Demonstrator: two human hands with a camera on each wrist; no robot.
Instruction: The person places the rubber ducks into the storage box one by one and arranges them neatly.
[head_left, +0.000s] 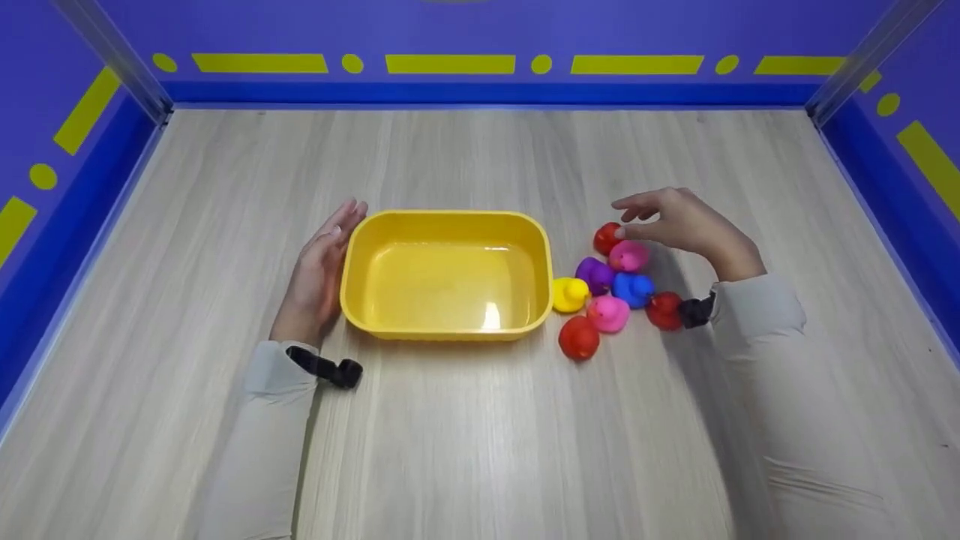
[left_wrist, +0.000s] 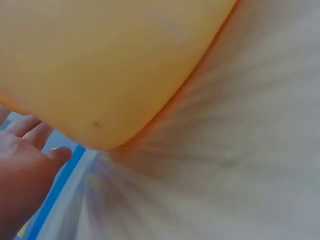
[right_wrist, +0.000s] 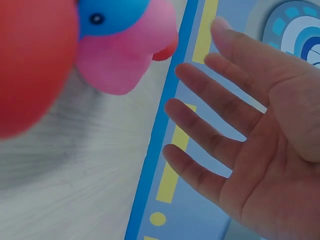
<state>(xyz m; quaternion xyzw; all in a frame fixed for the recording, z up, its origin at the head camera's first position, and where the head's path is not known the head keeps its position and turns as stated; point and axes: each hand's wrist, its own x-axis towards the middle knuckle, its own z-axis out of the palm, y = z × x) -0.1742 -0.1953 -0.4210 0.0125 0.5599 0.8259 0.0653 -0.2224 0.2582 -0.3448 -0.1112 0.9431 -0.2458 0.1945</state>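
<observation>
A yellow rectangular tub [head_left: 446, 334] stands on the table with nothing in it. My left hand [head_left: 319, 274] rests along its left side, fingers extended; in the left wrist view that hand [left_wrist: 25, 170] is beside the tub's wall [left_wrist: 110, 75]. Right of the tub lies a cluster of small rubber ducks: red [head_left: 578, 338], yellow [head_left: 570, 295], purple [head_left: 595, 275], blue [head_left: 633, 290], pink [head_left: 628, 256] and others. Over the far red duck [head_left: 606, 238] hovers my right hand [head_left: 686, 225]. The right wrist view shows this hand [right_wrist: 265, 135] with spread fingers, holding nothing, near a pink duck [right_wrist: 120, 65].
Blue-purple panels with yellow marks [head_left: 450, 64] enclose the wood-grain table [head_left: 480, 442] at the back and both sides. Another red duck [head_left: 664, 310] lies close to the black wrist camera [head_left: 697, 310] on the right arm.
</observation>
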